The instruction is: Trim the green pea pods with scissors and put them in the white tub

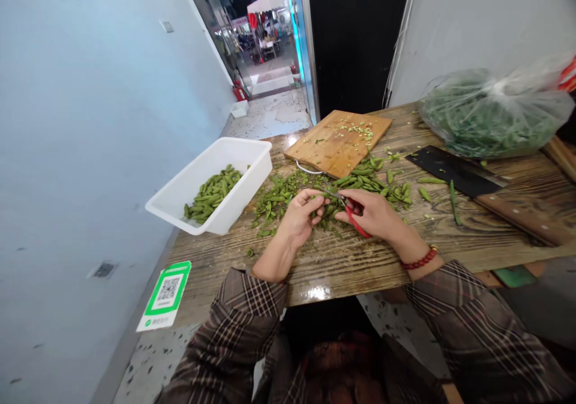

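In the head view, the person's 2 hands are working close together over a wooden table (pixel 342 269). The right hand (pixel 372 213) is grasping red-handled scissors (pixel 359 226), its fingers wrapping around the loops while the blades are pointing toward the other hand's fingertips. The left hand (pixel 300 217) is pinching a green pod between thumb and fingers; most of that pod is hiding behind them. Loose pods (pixel 275 205) are lying in a heap under and around both hands, spreading right toward a cleaver (pixel 459 168), which is resting flat with its wooden handle pointing to the near right. A white tub (pixel 243 198) is standing left of the heap, and more pods (pixel 211 195) are filling part of its bottom. Beyond the hands, a wooden cutting board (pixel 310 144) is lying with small pale green bits scattering across it, its metal handle facing the heap. A clear plastic bag (pixel 483 125) is holding greens at the far right. A green and white QR card (pixel 168 293) is sitting at the table's left edge.
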{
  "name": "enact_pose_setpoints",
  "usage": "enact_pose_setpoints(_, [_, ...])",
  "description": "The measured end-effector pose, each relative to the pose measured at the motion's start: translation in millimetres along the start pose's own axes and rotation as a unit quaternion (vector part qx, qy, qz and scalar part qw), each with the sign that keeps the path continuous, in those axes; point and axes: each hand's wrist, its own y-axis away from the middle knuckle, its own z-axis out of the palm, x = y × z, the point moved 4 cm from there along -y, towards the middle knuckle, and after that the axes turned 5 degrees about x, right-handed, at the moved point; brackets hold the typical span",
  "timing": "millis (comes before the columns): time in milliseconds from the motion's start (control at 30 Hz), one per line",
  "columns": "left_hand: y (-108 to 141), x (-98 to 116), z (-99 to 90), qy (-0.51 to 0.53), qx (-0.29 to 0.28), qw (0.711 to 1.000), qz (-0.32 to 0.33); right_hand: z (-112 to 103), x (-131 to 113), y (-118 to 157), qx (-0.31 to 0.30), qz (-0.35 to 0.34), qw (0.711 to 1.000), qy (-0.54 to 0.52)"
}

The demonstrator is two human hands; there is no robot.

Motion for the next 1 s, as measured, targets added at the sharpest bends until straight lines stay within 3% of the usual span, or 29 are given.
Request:
enact_pose_setpoints(500, [-3, 6, -7.1, 0.021, 0.026, 0.999, -0.005, -2, 2, 2, -0.037, 0.014, 0.998, 0.039])
enact_pose_setpoints(633, [-5, 17, -18.6, 0.067, 0.066, 0.996, -0.007, -8, 7, 1, 0.011, 0.051, 0.997, 0.060])
enact_pose_setpoints(767, [-7, 24, -28.1, 0.072, 0.060, 0.996, -0.008, -12, 7, 0, 0.036, 0.063, 0.995, 0.063])
enact_pose_setpoints(833, [-10, 22, -32.0, 0.002, 0.070, 0.998, 0.006, -12, 6, 0, 0.030, 0.062, 0.996, 0.063])
enact_pose_setpoints(900, [-13, 19, -34.2, -0.133, 0.079, 0.987, 0.033, -11, 6, 0, 0.023, 0.062, 0.996, 0.065])
enact_pose_setpoints(1000, [-17, 15, -32.5, -0.385, 0.081, 0.913, 0.109, -10, 7, 0, 0.020, 0.060, 0.996, 0.070])
